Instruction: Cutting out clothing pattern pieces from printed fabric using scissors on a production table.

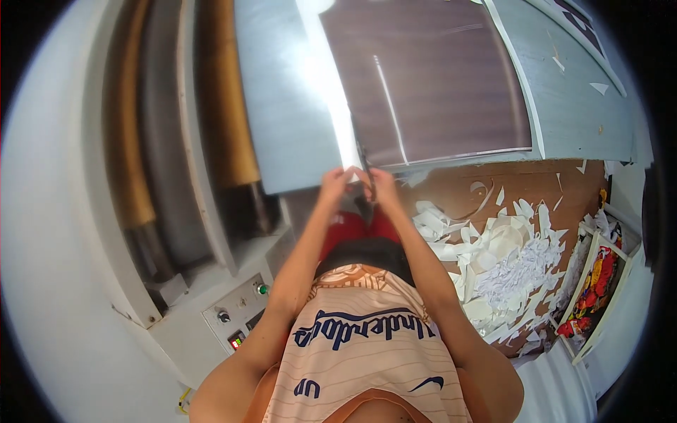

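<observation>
At the near edge of the grey-blue table, my two hands are close together. My right hand is closed around dark-handled scissors, whose blades point away from me along the left side of a large brown-mauve sheet. My left hand pinches the near end of a white strip that runs along that side of the sheet. Whether the strip is joined to the sheet near the blades is blurred. The sheet lies flat, with white margins and a pale streak of glare on it.
To the left stands a machine with long rollers and a control panel. White paper scraps are heaped on the brown floor at right, beside a framed bin of colourful material. Small offcuts lie on the table's right part.
</observation>
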`<state>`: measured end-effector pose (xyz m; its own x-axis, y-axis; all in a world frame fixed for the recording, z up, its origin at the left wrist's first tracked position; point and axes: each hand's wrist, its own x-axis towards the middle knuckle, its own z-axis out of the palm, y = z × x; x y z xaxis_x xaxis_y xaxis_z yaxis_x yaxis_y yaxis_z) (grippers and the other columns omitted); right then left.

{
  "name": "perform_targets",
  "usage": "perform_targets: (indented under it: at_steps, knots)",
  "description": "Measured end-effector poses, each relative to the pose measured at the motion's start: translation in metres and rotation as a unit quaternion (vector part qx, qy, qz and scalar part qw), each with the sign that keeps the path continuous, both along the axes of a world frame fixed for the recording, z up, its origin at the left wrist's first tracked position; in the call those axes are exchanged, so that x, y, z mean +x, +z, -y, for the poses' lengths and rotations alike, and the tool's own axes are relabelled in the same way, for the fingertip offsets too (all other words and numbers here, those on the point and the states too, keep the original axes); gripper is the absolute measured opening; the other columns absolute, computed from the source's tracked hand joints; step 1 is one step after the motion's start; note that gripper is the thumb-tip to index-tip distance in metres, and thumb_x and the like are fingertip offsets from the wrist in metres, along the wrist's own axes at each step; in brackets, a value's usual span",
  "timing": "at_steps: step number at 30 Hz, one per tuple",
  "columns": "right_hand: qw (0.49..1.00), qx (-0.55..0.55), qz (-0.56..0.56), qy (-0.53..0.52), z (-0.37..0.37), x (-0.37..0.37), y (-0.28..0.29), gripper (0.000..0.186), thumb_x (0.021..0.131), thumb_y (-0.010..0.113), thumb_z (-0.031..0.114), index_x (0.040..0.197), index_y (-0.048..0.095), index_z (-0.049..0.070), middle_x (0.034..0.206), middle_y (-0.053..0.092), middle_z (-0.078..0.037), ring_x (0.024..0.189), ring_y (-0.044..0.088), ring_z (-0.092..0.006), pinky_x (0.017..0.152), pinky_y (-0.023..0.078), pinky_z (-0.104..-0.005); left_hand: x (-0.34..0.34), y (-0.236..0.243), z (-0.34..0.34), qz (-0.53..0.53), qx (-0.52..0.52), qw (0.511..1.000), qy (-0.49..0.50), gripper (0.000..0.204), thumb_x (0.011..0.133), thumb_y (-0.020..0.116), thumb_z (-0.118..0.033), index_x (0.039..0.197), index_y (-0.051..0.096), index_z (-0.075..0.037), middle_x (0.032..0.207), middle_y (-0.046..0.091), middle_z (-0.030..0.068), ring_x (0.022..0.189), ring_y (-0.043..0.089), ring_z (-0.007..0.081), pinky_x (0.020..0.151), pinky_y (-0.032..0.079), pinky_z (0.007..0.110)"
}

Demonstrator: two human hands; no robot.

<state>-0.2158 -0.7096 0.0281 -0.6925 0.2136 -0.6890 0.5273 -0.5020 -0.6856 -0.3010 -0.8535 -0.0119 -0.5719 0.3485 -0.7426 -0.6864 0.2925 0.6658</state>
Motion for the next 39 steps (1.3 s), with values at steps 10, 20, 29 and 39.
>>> perform_targets:
  at_steps: [10,20,29,39]
  knots:
    - [0.998,-0.016,-0.038,-0.05,-0.025,-0.052,-0.014,0.043,0.085,0.084,0.041,0.07,0.058,0.009,0.056,0.051,0.003,0.043,0.047,-0.0062,0.04,0.035,-0.0237,0.005,0.008,-0.001,-0.002,-0.015,1.0,-0.003,0.028,0.098,0.07,-0.031,0.106,0.072,-0.003,0.09,0.072,0.0015,0.074,0.065,0.0089,0.063,0.048,0.023]
    - [0.997,0.062,-0.049,-0.011,-0.047,-0.12,-0.013,0.047,0.084,0.084,0.043,0.066,0.057,0.009,0.053,0.05,0.003,0.042,0.045,-0.0067,0.041,0.035,-0.024,0.003,-0.003,0.007,0.005,-0.033,0.999,-0.003,0.031,0.098,0.07,-0.032,0.108,0.072,-0.002,0.091,0.072,0.0011,0.077,0.064,0.0079,0.068,0.048,0.023]
    - [0.997,0.074,-0.023,0.014,-0.074,-0.188,-0.01,0.044,0.087,0.081,0.043,0.072,0.066,0.005,0.057,0.055,0.0,0.045,0.049,-0.011,0.043,0.037,-0.0262,0.002,0.002,0.003,0.025,-0.03,0.999,-0.02,0.03,0.098,0.07,-0.033,0.107,0.073,-0.004,0.091,0.072,0.0005,0.079,0.062,0.0067,0.069,0.049,0.023]
    - [0.995,0.093,-0.041,0.002,-0.099,-0.258,-0.024,0.051,0.081,0.085,0.049,0.063,0.058,0.009,0.052,0.051,0.001,0.042,0.045,-0.0084,0.043,0.036,-0.0252,-0.002,0.015,-0.009,0.048,-0.034,0.998,-0.008,0.029,0.099,0.068,-0.031,0.106,0.072,-0.003,0.087,0.071,0.0002,0.071,0.058,0.007,0.061,0.045,0.023]
